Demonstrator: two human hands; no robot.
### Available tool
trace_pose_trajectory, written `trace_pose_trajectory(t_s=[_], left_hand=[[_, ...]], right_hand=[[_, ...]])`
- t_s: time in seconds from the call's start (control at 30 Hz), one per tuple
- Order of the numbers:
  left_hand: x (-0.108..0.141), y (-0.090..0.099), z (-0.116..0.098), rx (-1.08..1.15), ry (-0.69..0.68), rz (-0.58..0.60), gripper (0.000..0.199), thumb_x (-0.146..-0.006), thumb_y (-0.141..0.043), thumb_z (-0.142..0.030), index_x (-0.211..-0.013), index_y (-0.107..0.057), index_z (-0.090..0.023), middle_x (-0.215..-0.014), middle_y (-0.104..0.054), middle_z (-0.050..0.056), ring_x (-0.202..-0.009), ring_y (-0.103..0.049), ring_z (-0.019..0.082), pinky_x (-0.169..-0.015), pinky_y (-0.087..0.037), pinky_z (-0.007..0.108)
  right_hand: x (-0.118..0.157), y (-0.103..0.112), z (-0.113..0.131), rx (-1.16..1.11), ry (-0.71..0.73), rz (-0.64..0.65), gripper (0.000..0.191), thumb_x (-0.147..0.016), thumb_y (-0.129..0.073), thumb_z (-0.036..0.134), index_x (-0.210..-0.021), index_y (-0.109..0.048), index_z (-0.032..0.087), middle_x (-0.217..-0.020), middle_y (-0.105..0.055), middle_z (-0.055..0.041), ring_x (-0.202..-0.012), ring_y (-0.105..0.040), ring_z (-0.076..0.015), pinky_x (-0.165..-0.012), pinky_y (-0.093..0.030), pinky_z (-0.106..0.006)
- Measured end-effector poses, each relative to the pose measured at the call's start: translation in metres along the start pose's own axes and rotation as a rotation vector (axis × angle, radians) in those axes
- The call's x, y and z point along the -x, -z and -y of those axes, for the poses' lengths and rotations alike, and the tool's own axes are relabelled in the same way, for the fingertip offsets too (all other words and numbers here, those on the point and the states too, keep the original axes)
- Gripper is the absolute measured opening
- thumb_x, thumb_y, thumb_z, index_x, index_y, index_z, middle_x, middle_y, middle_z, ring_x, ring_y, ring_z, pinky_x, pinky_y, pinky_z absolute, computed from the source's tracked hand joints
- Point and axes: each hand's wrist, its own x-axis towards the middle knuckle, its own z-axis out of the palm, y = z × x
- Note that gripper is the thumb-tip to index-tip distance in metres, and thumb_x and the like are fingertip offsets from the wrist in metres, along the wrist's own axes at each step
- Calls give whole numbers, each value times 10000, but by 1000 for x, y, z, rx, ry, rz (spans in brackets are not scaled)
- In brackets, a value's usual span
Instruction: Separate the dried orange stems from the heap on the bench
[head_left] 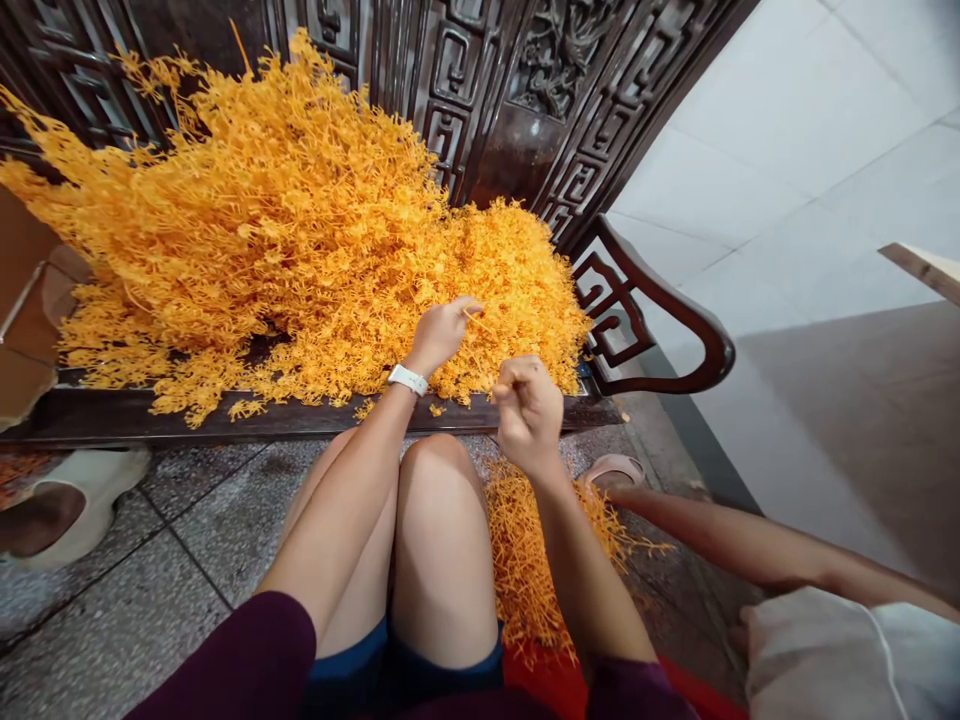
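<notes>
My left hand (442, 335), with a white watch (408, 379) on its wrist, is closed in front of the big heap of orange-yellow artificial flower sprigs (300, 220). A thin orange stem (480, 318) shows at its fingertips. My right hand (529, 412) is curled into a fist, a little nearer and to the right, over the front edge of the bench. Whatever it may hold is hidden by the fingers. Below my right forearm lies a second pile of bare-looking orange stems (525, 560).
The heap lies on a dark carved wooden bench (322, 420) with a curved armrest (675, 385). At the left stands a cardboard box (22, 310). Another person's leg (735, 535) reaches in from the right, and a foot in a pale clog (90, 500) is at the left.
</notes>
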Motion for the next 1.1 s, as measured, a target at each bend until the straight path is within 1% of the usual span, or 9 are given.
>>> trace_pose_trajectory(t_s=[0.07,0.2,0.23,0.3,0.4,0.5,0.67,0.87,1.1], left_hand=[[-7,7,10,135,112,-69,464,-1036,-523,-571,-963,-777,-190,-769,-699,67,-632,-588,158,-630,-455,281],[-10,15,7,557,294,-73,612,-896,-595,-745,-1002,-772,-168,-591,-526,3,-471,-399,82,-459,-296,219],[-8,16,2,619,322,-57,615,-874,-625,-748,-1015,-777,-169,-576,-509,-2,-464,-392,76,-439,-269,210],[-3,18,-9,704,359,-14,586,-862,-669,-724,-1033,-786,-176,-589,-528,5,-464,-411,71,-417,-251,197],[2,23,-18,804,390,22,531,-875,-703,-674,-1068,-787,-186,-659,-595,21,-454,-418,51,-405,-278,180],[3,29,-20,932,399,36,481,-901,-729,-606,-1151,-761,-197,-731,-639,14,-434,-402,24,-396,-292,163],[4,32,-18,1192,407,9,367,-940,-748,-471,-1201,-710,-216,-733,-617,-34,-401,-359,12,-391,-329,152],[12,24,-28,1273,432,124,301,-919,-771,-427,-1102,-706,-196,-565,-448,-85,-374,-286,42,-352,-289,158],[18,-1,-38,1016,446,224,458,-806,-847,-554,-1025,-721,-172,-572,-472,-68,-401,-325,39,-363,-242,160]], right_hand=[[-3,18,26,-171,-9,251,130,-1021,-604,209,-897,-631,240,-857,-634,-45,-832,-612,-191,-777,-495,-343],[-16,50,49,-698,131,1212,119,-1035,-622,229,-962,-714,208,-839,-728,-76,-820,-692,-172,-772,-540,-291],[-19,52,46,-852,179,1302,107,-1024,-647,239,-955,-724,211,-806,-728,-71,-789,-697,-165,-755,-544,-277],[-20,50,34,-1161,116,1031,74,-1000,-693,292,-960,-738,248,-729,-694,-27,-675,-660,-135,-662,-530,-239],[-18,37,10,-1268,-370,88,133,-1017,-640,373,-1021,-747,294,-741,-656,17,-582,-545,-99,-545,-477,-204],[-16,26,-5,-1173,-720,-271,177,-1001,-620,324,-1111,-745,264,-860,-667,13,-627,-517,-82,-574,-482,-198],[-13,17,-21,-1050,-786,-341,257,-869,-762,280,-1123,-732,250,-913,-682,14,-674,-552,-86,-583,-463,-210],[-26,-5,-45,-709,-799,-175,303,-841,-793,402,-1071,-738,212,-969,-694,-20,-714,-582,-103,-595,-449,-220],[-43,-39,-67,-381,-433,-192,282,-949,-675,494,-946,-638,214,-777,-655,9,-685,-609,-135,-685,-507,-276]])
